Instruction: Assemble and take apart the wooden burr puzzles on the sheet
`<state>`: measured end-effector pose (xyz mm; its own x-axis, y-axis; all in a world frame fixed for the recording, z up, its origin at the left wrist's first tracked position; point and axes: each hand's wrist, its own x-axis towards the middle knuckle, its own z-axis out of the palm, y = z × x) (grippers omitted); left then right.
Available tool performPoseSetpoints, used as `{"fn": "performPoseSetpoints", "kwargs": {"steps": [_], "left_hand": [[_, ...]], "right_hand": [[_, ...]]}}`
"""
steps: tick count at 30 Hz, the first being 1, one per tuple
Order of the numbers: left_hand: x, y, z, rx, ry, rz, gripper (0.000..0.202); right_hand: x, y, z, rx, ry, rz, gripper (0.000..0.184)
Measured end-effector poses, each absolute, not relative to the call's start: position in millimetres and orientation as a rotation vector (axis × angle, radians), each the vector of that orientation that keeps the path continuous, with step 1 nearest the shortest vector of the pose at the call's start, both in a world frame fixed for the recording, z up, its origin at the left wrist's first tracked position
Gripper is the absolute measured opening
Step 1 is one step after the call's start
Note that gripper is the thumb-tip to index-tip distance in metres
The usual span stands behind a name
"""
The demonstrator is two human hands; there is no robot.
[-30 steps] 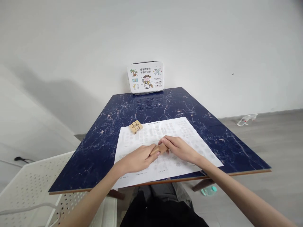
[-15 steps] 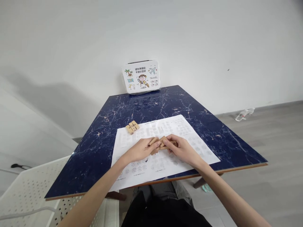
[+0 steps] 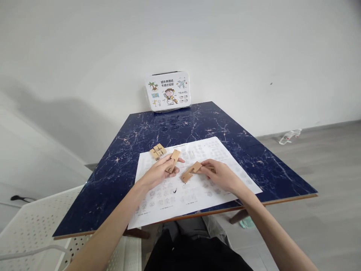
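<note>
My left hand (image 3: pixel 162 170) grips a wooden puzzle piece (image 3: pixel 175 157), a tilted bar with a dark mark near its lower end. In my right hand (image 3: pixel 221 175) is a notched wooden puzzle piece (image 3: pixel 186 176), held over the sheet; another bit of wood (image 3: pixel 212 169) shows by its fingers. The two hands are apart. Beneath them lies a printed instruction sheet (image 3: pixel 194 201) with rows of grey diagrams. A small assembled wooden block puzzle (image 3: pixel 158 150) sits at the sheet's far left corner, just beyond my left hand.
Against the wall at the table's far edge stands a white cartoon case (image 3: pixel 169 99). The table (image 3: pixel 225 131) has a dark blue marbled top. A white perforated stand (image 3: pixel 34 226) is at the left. Plastic bottles (image 3: pixel 289 136) lie on the floor at right.
Both hands were together around the wooden pieces. They have separated: my left hand moved left and up with one bar, while the notched piece stays with my right hand.
</note>
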<state>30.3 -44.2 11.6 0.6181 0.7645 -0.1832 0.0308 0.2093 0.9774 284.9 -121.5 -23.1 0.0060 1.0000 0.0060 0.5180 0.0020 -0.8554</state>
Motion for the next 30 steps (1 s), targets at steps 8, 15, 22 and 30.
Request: {"fn": "performPoseSetpoints", "kwargs": {"steps": [8,15,22,30], "left_hand": [[32.2,-48.7,8.1,1.231,0.768,0.565,0.039],[34.7,-49.7,13.1,1.268,0.723,0.46,0.029],[34.2,-54.1,15.9,1.333,0.64,0.404,0.034],[33.9,-52.7,13.6,1.331,0.702,0.47,0.052]], "right_hand": [[299.6,-136.5,-17.9,-1.656,-1.37,0.546,0.025],[259.7,-145.9,-36.3,-1.304,-1.186,0.946,0.039],[244.6,-148.9,-42.0,-1.36,-1.091,0.899,0.045],[253.7,-148.6,-35.5,-1.274,-1.006,0.848,0.044]]}}
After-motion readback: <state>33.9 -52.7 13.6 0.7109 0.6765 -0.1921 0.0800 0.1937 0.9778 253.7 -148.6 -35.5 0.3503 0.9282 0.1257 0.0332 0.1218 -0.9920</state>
